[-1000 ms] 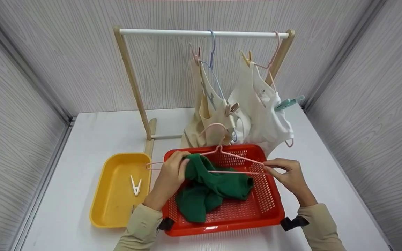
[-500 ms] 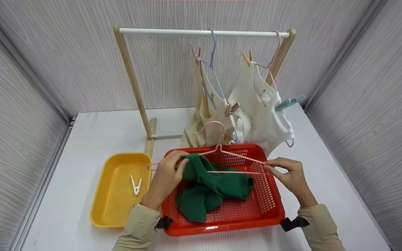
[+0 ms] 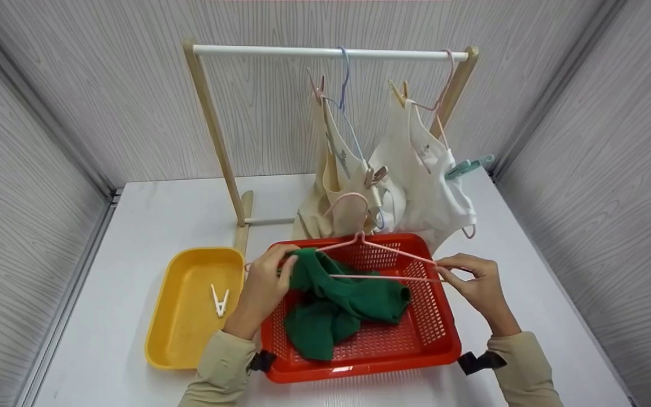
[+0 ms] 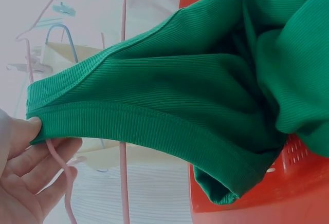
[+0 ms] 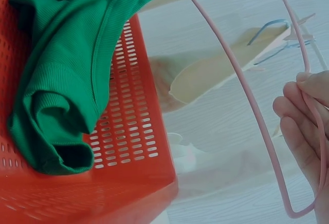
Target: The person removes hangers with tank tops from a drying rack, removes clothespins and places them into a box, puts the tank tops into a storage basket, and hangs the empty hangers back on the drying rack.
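A pink clothes hanger (image 3: 399, 252) is held level over the red basket (image 3: 359, 370), its hook toward the rack. My left hand (image 3: 266, 282) pinches the strap of a green ribbed tank top (image 4: 154, 80), which is looped over the hanger's left arm. In the left wrist view, the hanger's wire passes under the thumb and fingers there. The rest of the green top (image 3: 325, 330) drapes down into the basket in folds. My right hand (image 3: 475, 282) pinches the hanger's right corner between thumb and fingers, as the right wrist view shows, with no cloth on that side.
Behind the basket stands a rack with a white rail (image 3: 280, 52). A beige top (image 3: 317, 209) and a white top (image 3: 416, 186) hang from it on hangers, with clothespins on them. To the left, a yellow tray (image 3: 159, 339) holds a white clothespin (image 3: 220, 301).
The hanger has shifted to the right with my right hand. My left hand has moved slightly left with the strap, so less of the hanger's left end shows beyond it.
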Tool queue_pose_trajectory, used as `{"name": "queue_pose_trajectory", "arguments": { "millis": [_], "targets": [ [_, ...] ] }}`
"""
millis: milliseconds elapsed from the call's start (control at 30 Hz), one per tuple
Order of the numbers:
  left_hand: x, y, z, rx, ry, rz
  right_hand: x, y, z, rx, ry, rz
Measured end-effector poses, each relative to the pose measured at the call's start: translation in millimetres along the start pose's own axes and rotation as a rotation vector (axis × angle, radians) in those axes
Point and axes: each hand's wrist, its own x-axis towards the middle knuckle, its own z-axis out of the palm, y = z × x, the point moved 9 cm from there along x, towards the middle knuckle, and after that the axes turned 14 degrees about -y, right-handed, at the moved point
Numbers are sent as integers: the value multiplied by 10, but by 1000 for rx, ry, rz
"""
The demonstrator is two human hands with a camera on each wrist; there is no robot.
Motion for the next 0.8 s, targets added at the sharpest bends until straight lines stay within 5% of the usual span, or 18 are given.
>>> {"name": "queue_pose_trajectory", "arguments": {
  "millis": [467, 800],
  "targets": [
    [-37, -209, -63, 34, 56, -130, -69, -2, -218, -48, 60, 43],
    [-77, -434, -59, 50, 30, -256, -132, -16, -339, -92, 84, 33]
  ]
}}
